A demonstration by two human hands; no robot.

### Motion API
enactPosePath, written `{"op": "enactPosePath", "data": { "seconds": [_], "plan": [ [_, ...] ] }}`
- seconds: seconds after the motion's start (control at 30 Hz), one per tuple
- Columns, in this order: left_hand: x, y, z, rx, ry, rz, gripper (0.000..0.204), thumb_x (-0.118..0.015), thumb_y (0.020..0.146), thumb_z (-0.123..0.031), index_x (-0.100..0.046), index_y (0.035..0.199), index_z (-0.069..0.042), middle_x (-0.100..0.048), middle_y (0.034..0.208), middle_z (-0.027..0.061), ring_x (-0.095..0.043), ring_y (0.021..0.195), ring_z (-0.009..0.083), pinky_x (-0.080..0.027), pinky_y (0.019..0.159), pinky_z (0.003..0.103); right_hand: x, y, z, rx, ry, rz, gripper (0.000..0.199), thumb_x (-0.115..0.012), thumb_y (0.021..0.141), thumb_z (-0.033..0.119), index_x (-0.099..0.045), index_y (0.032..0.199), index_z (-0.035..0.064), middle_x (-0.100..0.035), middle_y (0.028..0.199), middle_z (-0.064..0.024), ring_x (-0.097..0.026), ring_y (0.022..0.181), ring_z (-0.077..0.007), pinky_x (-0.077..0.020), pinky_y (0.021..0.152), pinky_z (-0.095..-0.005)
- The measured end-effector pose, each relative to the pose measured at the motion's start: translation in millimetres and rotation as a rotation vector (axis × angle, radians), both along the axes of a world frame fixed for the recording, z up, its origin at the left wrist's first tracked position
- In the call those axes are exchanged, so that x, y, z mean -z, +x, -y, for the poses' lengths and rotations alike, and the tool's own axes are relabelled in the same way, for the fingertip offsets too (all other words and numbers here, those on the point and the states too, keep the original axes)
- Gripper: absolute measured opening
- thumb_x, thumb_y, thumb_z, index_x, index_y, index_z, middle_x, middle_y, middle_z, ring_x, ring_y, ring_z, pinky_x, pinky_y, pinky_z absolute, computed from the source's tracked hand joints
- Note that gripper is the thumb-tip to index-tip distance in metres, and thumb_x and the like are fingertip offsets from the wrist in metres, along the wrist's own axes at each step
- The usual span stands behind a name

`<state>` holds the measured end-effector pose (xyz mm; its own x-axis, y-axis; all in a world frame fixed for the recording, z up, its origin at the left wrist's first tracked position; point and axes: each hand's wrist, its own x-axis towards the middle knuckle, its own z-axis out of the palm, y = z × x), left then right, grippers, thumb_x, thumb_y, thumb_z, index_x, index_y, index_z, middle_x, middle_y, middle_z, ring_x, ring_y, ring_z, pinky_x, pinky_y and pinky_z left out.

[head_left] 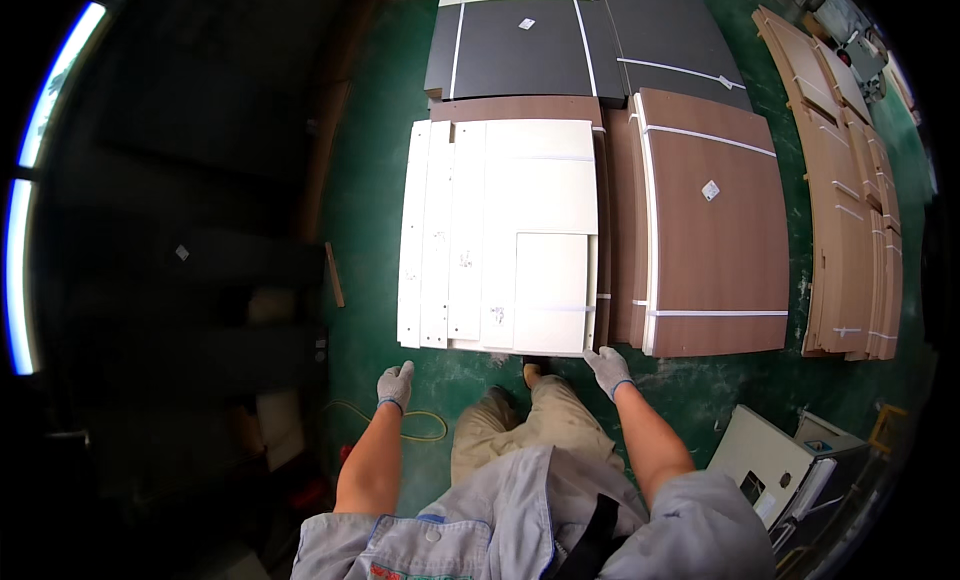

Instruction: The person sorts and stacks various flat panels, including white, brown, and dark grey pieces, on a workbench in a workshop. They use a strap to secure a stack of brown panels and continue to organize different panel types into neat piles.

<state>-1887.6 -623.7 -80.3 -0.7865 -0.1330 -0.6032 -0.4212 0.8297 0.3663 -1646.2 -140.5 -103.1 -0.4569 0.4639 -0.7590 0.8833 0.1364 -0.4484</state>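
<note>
A stack of white panels (540, 195) with small drilled holes and dark marks lies in front of me, bound with pale straps. A smaller white panel (552, 290) lies on top at its near right. My left hand (395, 384), in a light knit glove, hangs just short of the stack's near left corner and holds nothing, its fingers loosely extended. Close to the near right corner is my right hand (608, 370), gloved too, with its thumb apart from the fingers. Whether it touches the panel edge I cannot tell.
Strapped brown panels (715, 240) stand to the right, dark grey panels (525, 55) beyond. Tan boards (840, 240) lie farther right. A pale metal cabinet (755, 455) is at the lower right. A yellow cord (430, 438) lies on the green floor (365, 280) near a wood strip (334, 276).
</note>
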Motion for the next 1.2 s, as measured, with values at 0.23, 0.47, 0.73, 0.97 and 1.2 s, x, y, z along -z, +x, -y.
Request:
{"op": "enactPosePath", "data": {
  "seconds": [0.23, 0.47, 0.73, 0.97, 1.2],
  "plan": [
    [99, -146, -40, 0.089, -0.029, -0.08, 0.093, -0.06, 0.093, -0.072, -0.062, 0.13, 0.013, -0.068, 0.126, 0.0301, -0.067, 0.117, 0.0381, -0.052, 0.098, 0.044, 72, -65, 0, 0.346, -0.011, -0.124, 0.077, -0.072, 0.092, 0.052, -0.059, 0.136, -0.0103, -0.07, 0.125, -0.0293, -0.066, 0.122, -0.0403, -0.0512, 0.103, -0.0451],
    [145, -206, -49, 0.093, 0.415, 0.141, 0.075, -0.07, 0.092, -0.065, -0.067, 0.117, 0.006, -0.074, 0.109, 0.0145, -0.068, 0.097, 0.0219, -0.054, 0.088, 0.038, 58, -96, 61, 0.528, 0.215, -0.009, 0.078, -0.086, 0.08, 0.049, -0.062, 0.126, -0.0096, -0.072, 0.118, -0.0279, -0.071, 0.11, -0.0379, -0.0551, 0.094, -0.0442],
    [115, -275, 12, -0.124, -0.439, -0.487, 0.092, -0.082, 0.086, -0.055, -0.047, 0.139, 0.012, -0.063, 0.138, 0.0247, -0.067, 0.117, 0.033, -0.054, 0.1, 0.042, 68, -127, 264, 0.442, -0.364, 0.052, 0.046, -0.085, 0.086, 0.04, -0.073, 0.104, -0.0011, -0.076, 0.089, -0.0124, -0.074, 0.085, -0.0269, -0.0578, 0.081, -0.0399],
    [151, -209, 41, -0.848, 0.599, -0.089, 0.087, -0.072, 0.091, -0.066, -0.055, 0.131, 0.01, -0.069, 0.119, 0.0178, -0.071, 0.096, 0.0267, -0.06, 0.085, 0.041, 29, -281, 5, -0.158, 0.852, -0.183, 0.085, -0.078, 0.085, 0.048, -0.046, 0.148, 0.0006, -0.046, 0.153, -0.0257, -0.048, 0.137, -0.0425, -0.0402, 0.115, -0.0493],
    [170, -224, 34, -0.891, 0.573, -0.059, 0.089, -0.068, 0.09, -0.072, -0.059, 0.132, 0.006, -0.07, 0.118, 0.0149, -0.071, 0.1, 0.0282, -0.059, 0.089, 0.042, 54, -364, -134, -0.121, 0.032, -0.085, 0.084, -0.084, 0.076, 0.065, -0.071, 0.119, -0.006, -0.076, 0.107, -0.0192, -0.073, 0.098, -0.0313, -0.0557, 0.092, -0.0385]
  ]
}}
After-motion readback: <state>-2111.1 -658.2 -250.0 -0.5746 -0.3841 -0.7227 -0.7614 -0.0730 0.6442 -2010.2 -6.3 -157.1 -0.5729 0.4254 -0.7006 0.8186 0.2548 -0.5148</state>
